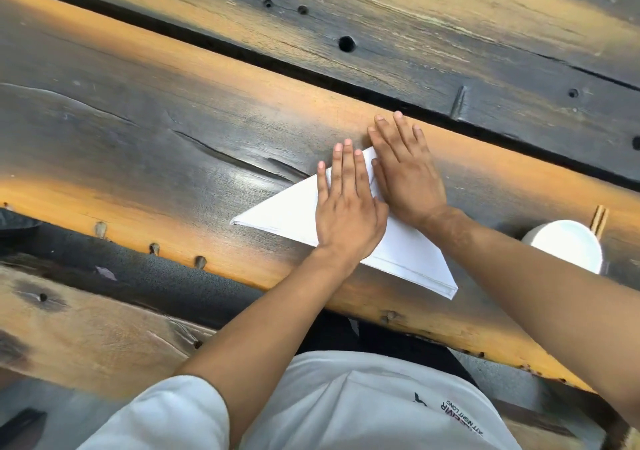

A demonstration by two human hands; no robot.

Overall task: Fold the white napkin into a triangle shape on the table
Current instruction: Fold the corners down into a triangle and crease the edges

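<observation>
Napkin [284,212]: white, already a triangle, lying on the table [138,131] near its front edge. Left hand [346,214] and right hand [408,179]: both flat, fingers straight, pressing it. Advice: sweep your palms outward along the fold, keeping the edges aligned.

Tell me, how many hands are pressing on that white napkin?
2. The left hand lies flat with straight fingers across the middle of the white napkin. The right hand lies flat beside it over the far corner, fingertips reaching onto the wooden table.
</observation>
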